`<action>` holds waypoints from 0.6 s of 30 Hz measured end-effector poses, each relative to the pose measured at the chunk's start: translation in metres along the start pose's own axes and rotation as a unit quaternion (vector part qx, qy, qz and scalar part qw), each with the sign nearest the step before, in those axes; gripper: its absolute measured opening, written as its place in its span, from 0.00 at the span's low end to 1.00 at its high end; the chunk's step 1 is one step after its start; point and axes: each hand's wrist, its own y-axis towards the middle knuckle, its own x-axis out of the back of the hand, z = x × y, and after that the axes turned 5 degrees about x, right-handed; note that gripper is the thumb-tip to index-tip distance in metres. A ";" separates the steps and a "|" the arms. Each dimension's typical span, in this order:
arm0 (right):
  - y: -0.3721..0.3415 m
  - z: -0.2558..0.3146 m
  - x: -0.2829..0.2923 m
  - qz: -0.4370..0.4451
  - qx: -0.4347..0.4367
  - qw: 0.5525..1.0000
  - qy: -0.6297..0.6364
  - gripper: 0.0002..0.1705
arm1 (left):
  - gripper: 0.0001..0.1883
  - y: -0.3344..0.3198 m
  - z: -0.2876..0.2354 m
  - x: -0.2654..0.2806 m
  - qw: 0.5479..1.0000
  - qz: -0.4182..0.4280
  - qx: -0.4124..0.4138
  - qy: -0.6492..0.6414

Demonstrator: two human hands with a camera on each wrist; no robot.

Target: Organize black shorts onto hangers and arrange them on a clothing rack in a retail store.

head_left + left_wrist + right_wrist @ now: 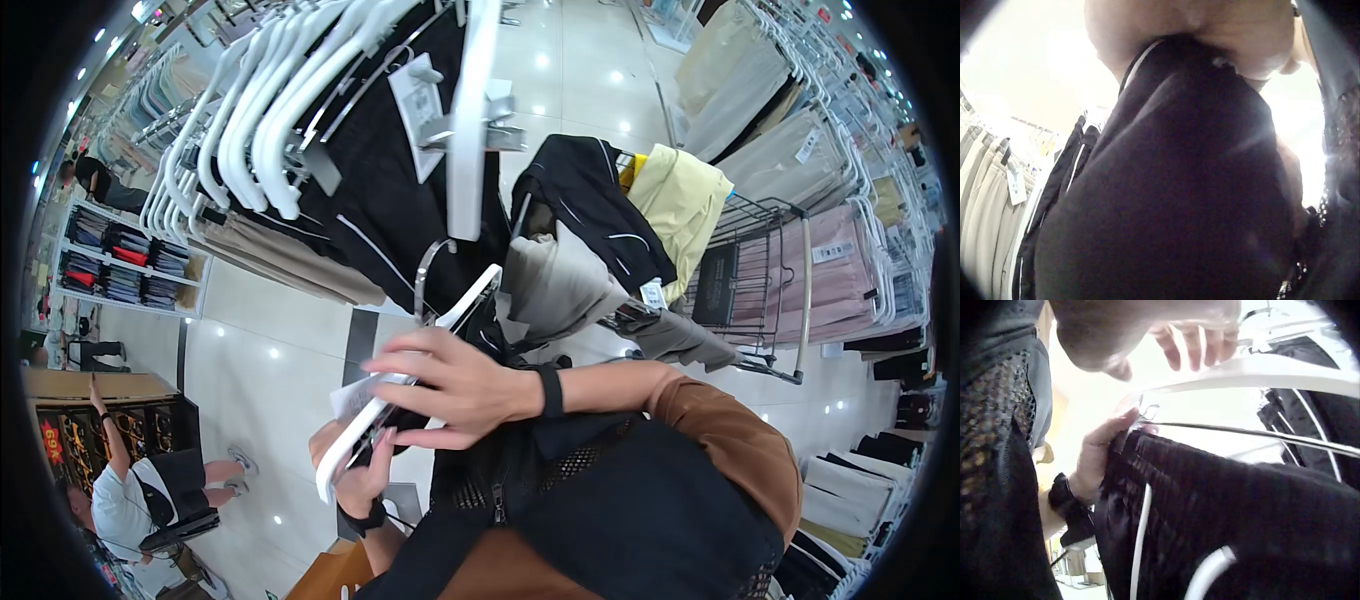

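Note:
A white trouser hanger point(345, 450) with a metal hook slants in front of the person's chest. Black trousers with white piping point(1229, 487) hang from its metal bar. At the near end, the left hand point(362, 482) pinches the clip point(1147, 414) by the waistband, thumb on top. The right hand point(465, 388) lies over the middle of the hanger with its fingers extended across it. A paper tag point(352, 397) pokes out beside the hanger. In the left wrist view the black cloth point(1166, 181) fills most of the picture and covers the fingers.
A rack of white hangers point(265, 130) with black and beige trousers stands ahead. To the right, black, grey and yellow garments point(685, 200) drape over a wire cart point(770, 280). More clothes racks line the right side. Another person point(130, 500) is at the lower left.

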 end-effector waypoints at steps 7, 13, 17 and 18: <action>-0.057 -0.029 0.023 -0.108 -0.037 0.988 -0.105 0.19 | 0.14 -0.009 0.016 0.033 0.997 -0.030 0.073 0.010; -0.062 -0.061 0.032 -0.203 -0.186 0.944 -0.181 0.16 | 0.13 0.052 0.007 0.012 0.992 -0.106 0.067 -0.009; -0.054 -0.082 0.042 -0.244 -0.195 0.933 -0.178 0.14 | 0.12 0.082 -0.009 0.008 0.997 -0.070 0.028 0.002; -0.053 -0.085 0.044 -0.256 -0.192 0.931 -0.174 0.14 | 0.11 0.088 -0.015 0.010 0.999 -0.041 0.008 0.027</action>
